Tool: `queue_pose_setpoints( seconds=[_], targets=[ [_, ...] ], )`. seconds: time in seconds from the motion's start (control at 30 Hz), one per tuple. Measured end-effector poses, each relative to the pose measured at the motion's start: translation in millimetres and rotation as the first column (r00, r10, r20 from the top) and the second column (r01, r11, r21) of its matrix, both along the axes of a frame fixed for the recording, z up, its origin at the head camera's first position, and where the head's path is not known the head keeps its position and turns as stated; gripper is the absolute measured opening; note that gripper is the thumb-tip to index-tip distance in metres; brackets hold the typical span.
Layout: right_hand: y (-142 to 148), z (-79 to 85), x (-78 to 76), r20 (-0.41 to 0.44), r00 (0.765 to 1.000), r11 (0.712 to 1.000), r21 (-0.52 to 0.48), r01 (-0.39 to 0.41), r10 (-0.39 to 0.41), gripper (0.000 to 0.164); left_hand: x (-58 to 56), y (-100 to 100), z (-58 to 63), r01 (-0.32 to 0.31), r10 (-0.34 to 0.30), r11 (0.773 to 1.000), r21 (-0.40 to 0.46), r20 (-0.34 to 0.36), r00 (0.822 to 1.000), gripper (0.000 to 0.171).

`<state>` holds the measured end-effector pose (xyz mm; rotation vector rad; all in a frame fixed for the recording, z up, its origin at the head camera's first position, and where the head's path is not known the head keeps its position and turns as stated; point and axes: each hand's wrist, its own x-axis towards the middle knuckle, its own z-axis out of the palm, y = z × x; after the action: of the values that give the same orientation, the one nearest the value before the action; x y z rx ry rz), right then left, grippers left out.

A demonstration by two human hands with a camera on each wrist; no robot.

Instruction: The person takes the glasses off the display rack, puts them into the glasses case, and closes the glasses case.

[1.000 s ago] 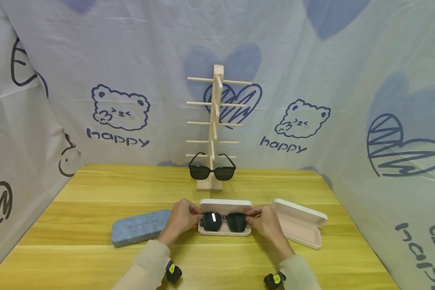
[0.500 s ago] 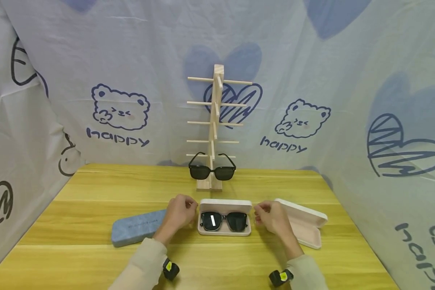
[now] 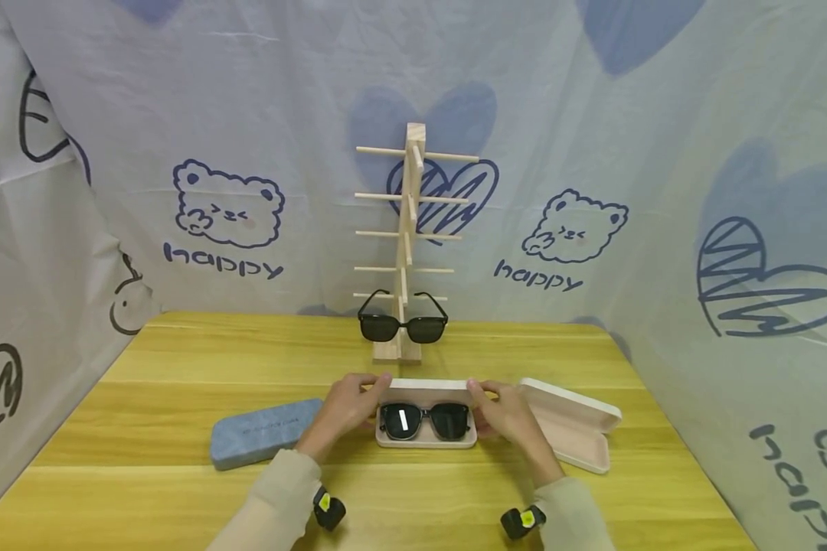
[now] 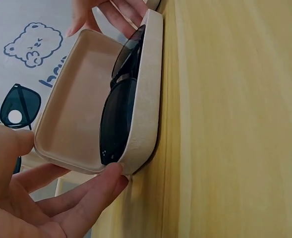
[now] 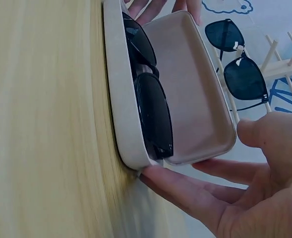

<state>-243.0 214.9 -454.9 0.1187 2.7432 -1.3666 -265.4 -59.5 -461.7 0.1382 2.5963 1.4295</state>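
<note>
An open glasses case (image 3: 430,385) with a pinkish lining sits at the middle front of the table. Dark sunglasses (image 3: 449,422) lie folded inside it, lenses facing me. My left hand (image 3: 347,407) holds the left end, its thumb at the raised lid's corner. In the left wrist view its other fingertips (image 4: 111,173) touch the end where lid and base meet. At the opposite end, my right hand (image 3: 508,413) has its thumb on the lid's corner. Its fingers (image 5: 185,191) reach along the end of the case (image 5: 125,104) in the right wrist view.
Behind the case, a wooden glasses rack (image 3: 405,252) carries black sunglasses (image 3: 426,329) on its lowest pegs. A closed blue case (image 3: 265,436) lies left, an open pale case (image 3: 586,436) right. A printed cloth (image 3: 303,153) hangs behind the table (image 3: 179,505).
Both hands have let go of the sunglasses lying in the case, moved apart slightly, then come back in to take the lid's two ends. The case and sunglasses stay in place.
</note>
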Motion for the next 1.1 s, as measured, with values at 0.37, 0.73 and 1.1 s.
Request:
queue_pose_setpoints(
  seconds=[0.37, 0.73, 1.1],
  targets=[
    [-5.2, 1.3, -3.2, 0.022, 1.000, 1.000, -0.028, 0.013, -0.012, 0.056, 1.5, 0.8, 2.2, -0.011, 0.010, 0.997, 0.080, 0.017, 1.000, 0.053],
    [-5.4, 1.6, -1.9, 0.037, 0.999, 0.992, -0.128, -0.002, 0.007, 0.055, 7.1, 0.6, 5.1, -0.007, 0.003, 0.996, 0.087, 0.056, 0.998, 0.060],
    [-3.5, -0.3, -2.0, 0.059, 0.998, 0.980, -0.199, -0.008, 0.020, 0.053, 8.4, 1.0, 4.2, -0.001, -0.007, 0.993, 0.116, 0.067, 0.998, 0.057]
  ],
)
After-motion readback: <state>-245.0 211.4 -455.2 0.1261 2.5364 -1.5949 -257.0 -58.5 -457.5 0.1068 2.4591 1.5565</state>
